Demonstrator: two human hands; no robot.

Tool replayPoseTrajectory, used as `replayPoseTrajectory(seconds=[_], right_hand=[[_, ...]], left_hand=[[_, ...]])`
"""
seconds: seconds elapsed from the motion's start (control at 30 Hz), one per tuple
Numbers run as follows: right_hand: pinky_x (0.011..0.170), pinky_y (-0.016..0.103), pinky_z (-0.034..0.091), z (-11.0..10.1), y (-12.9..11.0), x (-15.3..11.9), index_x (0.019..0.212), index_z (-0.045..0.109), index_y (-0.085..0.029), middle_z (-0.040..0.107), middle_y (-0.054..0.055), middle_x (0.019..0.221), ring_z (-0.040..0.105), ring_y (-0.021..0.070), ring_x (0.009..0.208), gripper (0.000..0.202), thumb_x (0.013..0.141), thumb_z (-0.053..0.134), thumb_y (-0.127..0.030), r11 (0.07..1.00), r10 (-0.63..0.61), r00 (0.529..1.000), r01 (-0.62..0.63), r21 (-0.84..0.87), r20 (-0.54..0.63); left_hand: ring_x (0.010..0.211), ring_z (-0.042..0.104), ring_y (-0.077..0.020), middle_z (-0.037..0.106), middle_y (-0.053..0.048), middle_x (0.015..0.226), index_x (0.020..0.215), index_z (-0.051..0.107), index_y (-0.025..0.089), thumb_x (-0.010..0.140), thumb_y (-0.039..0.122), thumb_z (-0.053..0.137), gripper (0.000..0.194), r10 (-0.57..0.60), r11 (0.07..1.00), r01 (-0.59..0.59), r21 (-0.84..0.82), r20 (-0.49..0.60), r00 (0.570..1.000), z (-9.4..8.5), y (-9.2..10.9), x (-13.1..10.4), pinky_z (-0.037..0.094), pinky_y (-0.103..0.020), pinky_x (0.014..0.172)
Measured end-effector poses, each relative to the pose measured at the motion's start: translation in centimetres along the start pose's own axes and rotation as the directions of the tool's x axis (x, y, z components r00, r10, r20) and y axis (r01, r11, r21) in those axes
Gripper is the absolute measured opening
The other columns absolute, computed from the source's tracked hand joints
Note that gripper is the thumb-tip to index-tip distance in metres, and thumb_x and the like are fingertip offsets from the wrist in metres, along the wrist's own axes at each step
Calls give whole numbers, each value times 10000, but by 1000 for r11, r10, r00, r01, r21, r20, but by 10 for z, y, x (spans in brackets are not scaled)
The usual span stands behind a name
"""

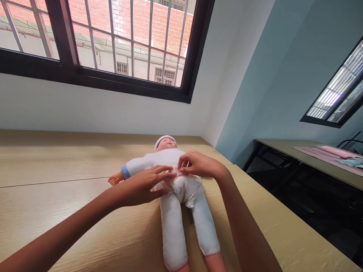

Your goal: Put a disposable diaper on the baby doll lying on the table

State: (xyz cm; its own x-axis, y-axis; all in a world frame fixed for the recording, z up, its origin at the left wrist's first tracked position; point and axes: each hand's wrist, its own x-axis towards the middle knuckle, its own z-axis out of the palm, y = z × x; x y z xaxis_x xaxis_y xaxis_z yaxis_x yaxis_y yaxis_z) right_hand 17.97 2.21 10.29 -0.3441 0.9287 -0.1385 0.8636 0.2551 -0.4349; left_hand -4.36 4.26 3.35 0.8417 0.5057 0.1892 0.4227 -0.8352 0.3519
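A baby doll (pixel 172 223) in white clothing and a pale cap lies on its back on the wooden table, its head away from me. Around its hips is a white diaper (pixel 185 187) with small coloured marks near the waist. My left hand (pixel 149 183) rests on the left side of the diaper's waist, fingers stretched out and apart. At the front of the waist, my right hand (pixel 194 165) has its thumb and fingertips pinched together; what lies between them is too small to make out.
The wooden table (pixel 56 158) reaches the wall under a barred window (pixel 127 41). To the right, beyond the table's edge, stands a second table (pixel 283 145) with a pink cloth (pixel 326 155) on it.
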Motion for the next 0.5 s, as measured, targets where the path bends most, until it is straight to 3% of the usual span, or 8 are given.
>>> replayPoseTrajectory(seconds=[0.5], right_hand=[[571,265,342,11,-4,7,708,589,-181,648,21,804,546,167,728,50,749,618,-185,990,75,993,-85,-114,-95]], left_hand=[[1358,416,-246,398,-6,1514,1425,407,356,948,354,525,492,-7,1000,7,0,7,1000,-1,-1,-2,353,-411,1123]])
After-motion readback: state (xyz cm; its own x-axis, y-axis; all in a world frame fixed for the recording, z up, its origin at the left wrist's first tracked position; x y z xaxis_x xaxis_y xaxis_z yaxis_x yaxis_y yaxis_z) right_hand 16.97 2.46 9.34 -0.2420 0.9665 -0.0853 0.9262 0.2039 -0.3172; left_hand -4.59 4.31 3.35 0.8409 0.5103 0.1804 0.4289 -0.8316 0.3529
